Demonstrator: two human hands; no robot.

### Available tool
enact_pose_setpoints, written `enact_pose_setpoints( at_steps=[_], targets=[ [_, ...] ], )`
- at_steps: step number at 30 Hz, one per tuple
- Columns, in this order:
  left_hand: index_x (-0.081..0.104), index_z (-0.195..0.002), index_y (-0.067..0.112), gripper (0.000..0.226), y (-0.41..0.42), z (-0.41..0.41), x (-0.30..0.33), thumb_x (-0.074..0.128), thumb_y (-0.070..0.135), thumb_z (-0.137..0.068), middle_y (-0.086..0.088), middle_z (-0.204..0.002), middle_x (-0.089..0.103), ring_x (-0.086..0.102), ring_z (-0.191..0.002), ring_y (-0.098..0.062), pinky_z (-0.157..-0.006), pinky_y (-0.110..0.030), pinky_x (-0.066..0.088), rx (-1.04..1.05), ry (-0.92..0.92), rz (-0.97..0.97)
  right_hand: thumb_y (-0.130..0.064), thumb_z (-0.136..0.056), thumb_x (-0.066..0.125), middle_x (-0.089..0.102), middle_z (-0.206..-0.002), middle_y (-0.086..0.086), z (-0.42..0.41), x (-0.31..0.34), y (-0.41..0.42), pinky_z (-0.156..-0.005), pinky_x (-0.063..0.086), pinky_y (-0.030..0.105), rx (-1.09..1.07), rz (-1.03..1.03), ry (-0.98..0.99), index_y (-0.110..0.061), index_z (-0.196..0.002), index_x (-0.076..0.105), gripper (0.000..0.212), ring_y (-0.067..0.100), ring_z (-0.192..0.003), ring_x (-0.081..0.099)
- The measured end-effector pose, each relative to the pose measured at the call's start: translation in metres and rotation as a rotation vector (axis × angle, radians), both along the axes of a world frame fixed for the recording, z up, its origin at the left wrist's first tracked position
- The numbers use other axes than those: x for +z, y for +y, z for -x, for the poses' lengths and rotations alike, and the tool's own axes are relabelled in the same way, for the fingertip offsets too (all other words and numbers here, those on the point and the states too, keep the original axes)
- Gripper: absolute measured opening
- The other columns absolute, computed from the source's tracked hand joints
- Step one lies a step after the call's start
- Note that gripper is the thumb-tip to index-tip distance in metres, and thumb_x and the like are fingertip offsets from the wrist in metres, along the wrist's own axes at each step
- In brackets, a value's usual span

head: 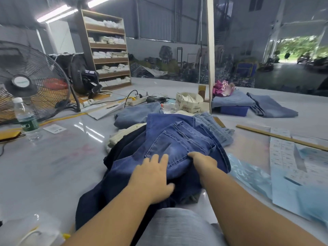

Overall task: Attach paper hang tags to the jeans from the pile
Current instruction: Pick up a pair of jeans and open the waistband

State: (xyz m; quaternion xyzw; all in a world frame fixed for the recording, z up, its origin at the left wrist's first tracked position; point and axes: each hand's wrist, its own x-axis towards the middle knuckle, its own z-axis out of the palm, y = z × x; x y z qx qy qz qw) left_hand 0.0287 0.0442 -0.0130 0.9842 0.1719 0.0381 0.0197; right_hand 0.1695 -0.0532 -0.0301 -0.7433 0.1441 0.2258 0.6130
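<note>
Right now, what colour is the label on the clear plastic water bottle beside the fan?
Green, on the clear plastic water bottle; the head view shows it.
</note>
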Motion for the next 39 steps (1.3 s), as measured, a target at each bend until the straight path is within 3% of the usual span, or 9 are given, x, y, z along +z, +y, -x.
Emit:
enact_pose_setpoints(
  at_steps=[4, 7, 13, 19, 22, 25, 29, 34, 39],
  targets=[
    [0.005, -0.152, 0.019, 0.119, -0.019, -0.027, -0.021, 0.071, 0.070, -0.067, -0.013, -0.153, 0.019, 0.032, -0.133, -0.036, -0.103, -0.050, 0.038, 0.018, 0.101, -0.104, -0.040, -0.059, 0.086, 0.046, -0.134, 0.025, -0.010, -0.013, -0.005, -0.100, 0.044, 0.049, -0.094, 0.058, 0.021, 0.001, -0.135, 0.026, 0.105, 0.042, -0.114, 0.050],
    [0.008, -0.151, 0.012, 0.111, -0.032, -0.042, -0.032, 0.077, 0.052, -0.073, -0.027, -0.155, 0.014, 0.029, -0.136, -0.045, -0.101, -0.054, 0.041, 0.062, 0.203, -0.231, -0.021, -0.068, 0.085, 0.050, -0.130, 0.024, -0.016, -0.021, -0.006, -0.088, 0.046, 0.040, -0.091, -0.030, -0.077, 0.002, -0.134, 0.026, 0.091, 0.034, -0.101, 0.052],
    [0.032, -0.130, 0.015, 0.073, -0.034, -0.048, -0.024, 0.063, 0.058, -0.079, -0.016, -0.131, 0.049, 0.051, -0.117, -0.034, -0.085, -0.038, 0.046, 0.133, 0.022, -0.041, 0.000, -0.075, 0.058, 0.055, -0.129, 0.015, 0.004, -0.003, 0.005, -0.095, 0.046, 0.040, -0.040, 0.093, -0.705, -0.009, -0.140, 0.038, 0.069, 0.037, -0.116, 0.054],
    [0.012, -0.150, 0.022, 0.079, -0.022, -0.041, -0.025, 0.048, 0.049, -0.084, -0.001, -0.142, 0.033, 0.039, -0.124, -0.027, -0.103, -0.043, 0.040, 0.092, 0.016, 0.072, -0.017, -0.070, 0.063, 0.053, -0.113, 0.005, 0.031, 0.011, 0.025, -0.090, 0.030, 0.044, 0.139, 0.620, -1.282, -0.018, -0.140, 0.044, 0.073, 0.031, -0.104, 0.045],
    [0.021, -0.144, 0.026, 0.073, -0.028, -0.039, -0.025, 0.053, 0.050, -0.083, -0.003, -0.140, 0.030, 0.036, -0.128, -0.030, -0.101, -0.051, 0.041, 0.168, 0.093, 0.107, -0.017, -0.077, 0.052, 0.043, -0.122, 0.006, 0.026, 0.005, 0.022, -0.093, 0.028, 0.044, 0.206, 0.754, -1.153, -0.022, -0.147, 0.029, 0.074, 0.029, -0.108, 0.039],
    [0.036, -0.129, 0.024, 0.042, -0.038, -0.039, -0.022, 0.048, 0.034, -0.091, -0.006, -0.132, 0.046, 0.049, -0.117, -0.031, -0.090, -0.041, 0.049, 0.165, 0.004, -0.034, -0.029, -0.085, 0.051, 0.036, -0.127, 0.007, 0.021, 0.002, 0.015, -0.096, 0.028, 0.045, 0.155, 0.735, -1.013, -0.024, -0.148, 0.021, 0.069, 0.030, -0.115, 0.036],
    [0.048, -0.103, 0.019, 0.017, -0.022, -0.037, -0.001, 0.049, 0.031, -0.091, -0.013, -0.108, 0.065, 0.061, -0.100, -0.037, -0.074, -0.039, 0.045, 0.289, -0.353, 0.169, -0.049, -0.096, 0.042, 0.035, -0.140, 0.011, 0.019, 0.008, 0.011, -0.105, 0.027, 0.047, -0.054, 0.385, -0.838, -0.021, -0.152, 0.021, 0.066, 0.034, -0.127, 0.036],
    [0.052, -0.095, 0.014, 0.007, 0.011, -0.029, 0.036, 0.046, 0.017, -0.093, -0.015, -0.097, 0.059, 0.047, -0.083, -0.032, -0.072, -0.034, 0.031, 0.489, -0.837, 0.481, -0.039, -0.100, 0.045, 0.029, -0.152, 0.015, 0.021, 0.011, 0.020, -0.112, 0.026, 0.041, -0.126, -0.069, -0.789, -0.010, -0.154, 0.017, 0.067, 0.030, -0.137, 0.031],
    [0.040, -0.095, 0.015, 0.005, 0.018, -0.023, 0.040, 0.044, 0.013, -0.095, -0.005, -0.091, 0.049, 0.044, -0.077, -0.028, -0.063, -0.034, 0.032, 0.519, -0.996, 0.405, -0.027, -0.098, 0.047, 0.060, -0.101, -0.003, 0.017, 0.001, 0.022, -0.068, 0.036, 0.030, 0.153, -0.080, -0.629, -0.020, -0.118, 0.048, 0.021, 0.024, -0.099, 0.058]
  ],
)
